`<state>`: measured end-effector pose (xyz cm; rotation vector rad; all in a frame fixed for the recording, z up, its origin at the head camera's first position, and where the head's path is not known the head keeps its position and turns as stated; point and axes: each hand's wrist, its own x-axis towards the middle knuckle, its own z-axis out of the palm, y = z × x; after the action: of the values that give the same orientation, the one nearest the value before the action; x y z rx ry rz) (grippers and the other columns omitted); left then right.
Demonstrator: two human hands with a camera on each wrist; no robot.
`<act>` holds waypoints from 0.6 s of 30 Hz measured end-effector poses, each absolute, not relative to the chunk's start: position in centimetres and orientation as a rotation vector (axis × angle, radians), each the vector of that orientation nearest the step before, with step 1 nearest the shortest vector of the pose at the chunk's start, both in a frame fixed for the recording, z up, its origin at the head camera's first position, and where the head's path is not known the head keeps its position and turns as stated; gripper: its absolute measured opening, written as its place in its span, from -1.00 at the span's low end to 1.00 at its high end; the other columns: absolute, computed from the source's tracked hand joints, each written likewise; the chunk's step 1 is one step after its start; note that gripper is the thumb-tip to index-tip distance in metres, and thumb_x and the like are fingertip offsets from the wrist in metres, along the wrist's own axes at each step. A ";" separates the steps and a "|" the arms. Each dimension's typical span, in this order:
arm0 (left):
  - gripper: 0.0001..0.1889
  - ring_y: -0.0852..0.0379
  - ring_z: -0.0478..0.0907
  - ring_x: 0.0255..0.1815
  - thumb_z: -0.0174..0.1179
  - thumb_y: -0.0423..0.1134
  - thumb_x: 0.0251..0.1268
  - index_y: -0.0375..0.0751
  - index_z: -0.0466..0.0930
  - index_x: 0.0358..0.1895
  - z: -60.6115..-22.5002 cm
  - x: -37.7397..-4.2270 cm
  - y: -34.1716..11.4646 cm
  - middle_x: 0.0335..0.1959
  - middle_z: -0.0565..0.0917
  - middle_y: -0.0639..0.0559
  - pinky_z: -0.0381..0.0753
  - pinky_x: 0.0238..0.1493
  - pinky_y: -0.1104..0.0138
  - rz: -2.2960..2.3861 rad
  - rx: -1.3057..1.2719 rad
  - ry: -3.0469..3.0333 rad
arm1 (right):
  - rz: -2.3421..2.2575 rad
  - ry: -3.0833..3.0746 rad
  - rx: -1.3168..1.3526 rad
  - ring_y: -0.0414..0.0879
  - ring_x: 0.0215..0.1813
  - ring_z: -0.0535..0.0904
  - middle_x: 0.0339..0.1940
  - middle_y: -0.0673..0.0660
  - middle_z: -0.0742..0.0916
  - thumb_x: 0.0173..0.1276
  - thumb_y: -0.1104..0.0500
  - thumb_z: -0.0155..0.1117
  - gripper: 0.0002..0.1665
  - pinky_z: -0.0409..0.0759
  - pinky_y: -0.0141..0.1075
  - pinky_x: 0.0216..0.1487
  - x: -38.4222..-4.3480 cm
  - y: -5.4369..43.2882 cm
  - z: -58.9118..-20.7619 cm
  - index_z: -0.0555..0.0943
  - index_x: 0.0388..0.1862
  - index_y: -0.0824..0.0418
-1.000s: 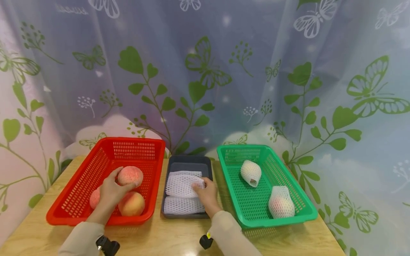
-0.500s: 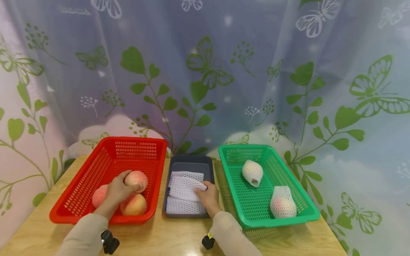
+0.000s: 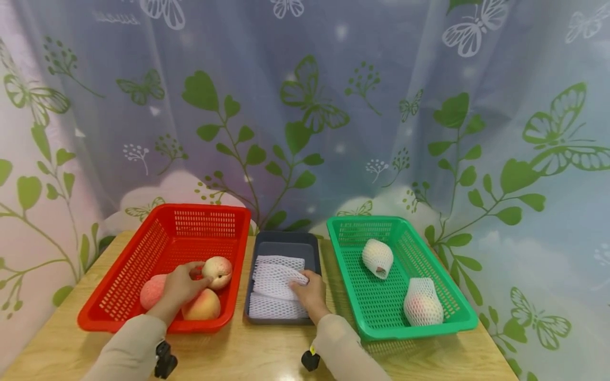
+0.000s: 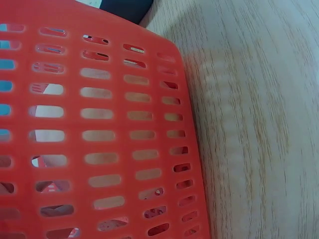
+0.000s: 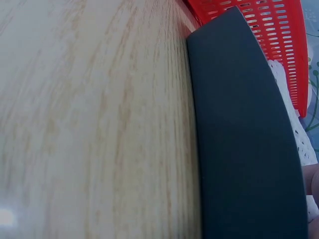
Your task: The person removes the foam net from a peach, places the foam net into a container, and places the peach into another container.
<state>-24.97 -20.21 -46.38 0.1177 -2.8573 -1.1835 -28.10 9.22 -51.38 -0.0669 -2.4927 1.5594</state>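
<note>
Pinching netting [image 3: 275,280], right fingers [image 3: 312,276] sit below blurred lettering [image 3: 116,19].

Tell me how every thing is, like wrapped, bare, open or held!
Red basket, open-topped
Green basket, open-topped
Gray tray, open-topped
Peaches, bare
Green basket's fruits, net-wrapped
Loose nets, flattened, in tray
Left hand, at rightmost peach, grip unclear
Right hand, pinching a loose net
</note>
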 end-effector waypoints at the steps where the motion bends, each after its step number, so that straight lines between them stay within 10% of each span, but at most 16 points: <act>1: -0.44 -0.31 0.48 0.07 0.29 -0.19 0.22 -0.46 0.43 0.21 -46.4 -25.0 -20.2 0.07 0.56 -0.39 0.52 0.01 -0.06 -1.184 0.120 -2.859 | 1.554 -2.496 -0.067 0.11 -0.09 0.63 -0.21 0.23 0.74 0.05 0.35 0.47 -0.71 0.60 -0.04 -0.04 -28.1 9.2 -51.4 0.67 -0.20 0.35; 18: -0.50 -0.27 0.49 0.00 0.27 -0.20 0.24 -0.47 0.48 0.17 -46.0 -25.0 -20.1 0.06 0.56 -0.41 0.50 -0.10 -0.02 -1.140 0.151 -2.852 | 1.356 -2.488 0.163 0.25 0.10 0.54 -0.05 0.29 0.65 0.08 0.32 0.47 -0.55 0.49 0.06 0.16 -27.8 9.1 -50.5 0.60 -0.01 0.34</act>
<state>-24.97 -20.10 -45.96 0.1514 -2.8524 -1.1404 -27.80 9.13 -50.46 0.1630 -2.4882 1.3560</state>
